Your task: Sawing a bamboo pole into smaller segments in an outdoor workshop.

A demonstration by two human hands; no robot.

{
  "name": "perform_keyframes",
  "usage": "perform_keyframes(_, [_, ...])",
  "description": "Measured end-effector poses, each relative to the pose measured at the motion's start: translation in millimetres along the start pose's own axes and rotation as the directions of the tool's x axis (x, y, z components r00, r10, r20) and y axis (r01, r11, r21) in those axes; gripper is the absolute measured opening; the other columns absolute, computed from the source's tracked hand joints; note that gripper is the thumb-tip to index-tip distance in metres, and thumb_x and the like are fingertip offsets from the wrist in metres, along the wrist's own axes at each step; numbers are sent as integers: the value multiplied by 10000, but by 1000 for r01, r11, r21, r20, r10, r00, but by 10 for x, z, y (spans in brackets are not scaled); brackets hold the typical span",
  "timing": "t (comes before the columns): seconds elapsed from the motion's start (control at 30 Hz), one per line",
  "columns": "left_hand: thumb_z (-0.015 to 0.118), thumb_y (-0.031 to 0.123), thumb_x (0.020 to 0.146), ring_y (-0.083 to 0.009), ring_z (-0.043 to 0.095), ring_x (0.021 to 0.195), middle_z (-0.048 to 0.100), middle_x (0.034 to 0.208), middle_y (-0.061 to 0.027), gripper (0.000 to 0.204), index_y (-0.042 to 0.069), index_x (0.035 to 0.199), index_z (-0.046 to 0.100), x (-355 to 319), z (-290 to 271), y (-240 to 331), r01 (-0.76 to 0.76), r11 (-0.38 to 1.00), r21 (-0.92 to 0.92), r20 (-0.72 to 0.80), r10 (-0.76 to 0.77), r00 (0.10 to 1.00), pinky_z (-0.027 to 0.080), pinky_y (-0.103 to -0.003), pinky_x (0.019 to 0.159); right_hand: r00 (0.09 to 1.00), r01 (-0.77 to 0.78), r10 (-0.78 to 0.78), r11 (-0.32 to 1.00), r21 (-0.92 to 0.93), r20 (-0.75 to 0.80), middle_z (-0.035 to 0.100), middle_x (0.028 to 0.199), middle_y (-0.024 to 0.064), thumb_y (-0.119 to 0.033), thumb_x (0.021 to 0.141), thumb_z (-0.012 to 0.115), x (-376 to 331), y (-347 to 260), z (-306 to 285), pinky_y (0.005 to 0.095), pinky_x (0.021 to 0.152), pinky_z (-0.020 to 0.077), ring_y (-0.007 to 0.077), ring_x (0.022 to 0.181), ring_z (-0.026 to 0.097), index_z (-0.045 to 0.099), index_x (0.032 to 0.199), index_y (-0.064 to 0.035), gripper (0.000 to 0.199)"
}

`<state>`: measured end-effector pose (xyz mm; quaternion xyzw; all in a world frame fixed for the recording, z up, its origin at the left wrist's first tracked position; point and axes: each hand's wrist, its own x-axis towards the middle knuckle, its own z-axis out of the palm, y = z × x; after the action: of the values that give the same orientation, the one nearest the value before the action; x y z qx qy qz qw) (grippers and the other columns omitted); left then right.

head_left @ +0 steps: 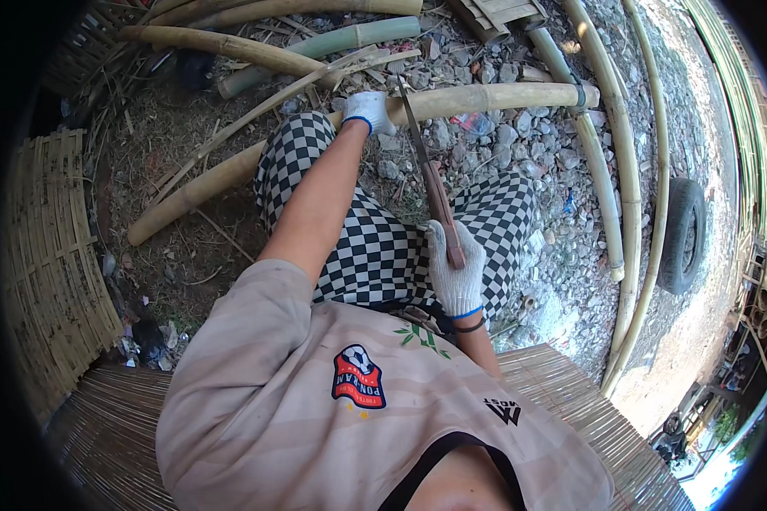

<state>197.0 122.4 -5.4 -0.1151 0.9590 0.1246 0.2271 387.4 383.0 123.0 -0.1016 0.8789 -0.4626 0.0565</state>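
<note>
A long tan bamboo pole (503, 96) runs across in front of me, partly hidden behind my left knee. My left hand (366, 112), in a white knitted glove with a blue cuff, is closed round the pole near its middle. In my right hand (458, 268), gloved the same way, is the wooden handle of a saw (419, 140). Its narrow dark blade points away from me and crosses the pole just right of my left hand. From here I cannot tell whether the blade has cut into the bamboo.
More bamboo poles (264, 53) lie on the stony ground at the far left, and others (626, 179) stretch along the right. A black tyre (682, 236) lies beyond those. A woven bamboo panel (55, 264) stands at the left. Bamboo slats (562, 383) are behind me.
</note>
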Motion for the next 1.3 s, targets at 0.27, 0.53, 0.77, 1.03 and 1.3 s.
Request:
perform_keyframes(0.27, [868,456,625,-336,714,1120,734,1213,-164,712,116,1229,699,77,156,71,-46,999,7,-67,47,997,567,-471,977,999,33,-32,998,46,-20,587,690,154,-309,1053,622,1039,193,447,384,578,445,269,581,516,661,905,21,363])
perform_keyframes(0.53, [868,464,616,-337,718,1111,738,1192,-177,694,113,1195,712,-21,55,-55,-19,1000,-7,-52,18,998,570,-479,967,997,-73,73,985,153,6,658,737,147,-203,1013,679,484,6,196,356,602,506,264,628,637,705,957,-3,209])
perform_keyframes(0.77, [886,472,604,-319,716,1115,733,1213,-164,715,114,1198,716,49,180,-96,-26,1000,-16,-84,25,996,577,-441,969,999,-29,27,988,154,19,639,724,178,-238,1001,690,739,-54,265,382,594,497,339,629,624,676,915,-4,249])
perform_keyframes(1.03, [863,462,616,-347,703,1129,725,1203,-192,710,94,1198,692,76,114,8,-38,999,-4,-55,37,998,561,-470,971,997,-69,72,993,97,-19,663,746,185,-270,1021,660,805,145,348,394,616,513,335,663,657,705,961,0,281])
perform_keyframes(1.3, [864,446,618,-348,712,1107,735,1178,-187,704,96,1204,691,40,137,-129,-28,999,-22,-70,26,997,568,-476,954,994,-50,49,999,9,94,676,809,162,-222,1022,682,218,-130,-75,339,659,526,231,702,674,726,1046,-11,217])
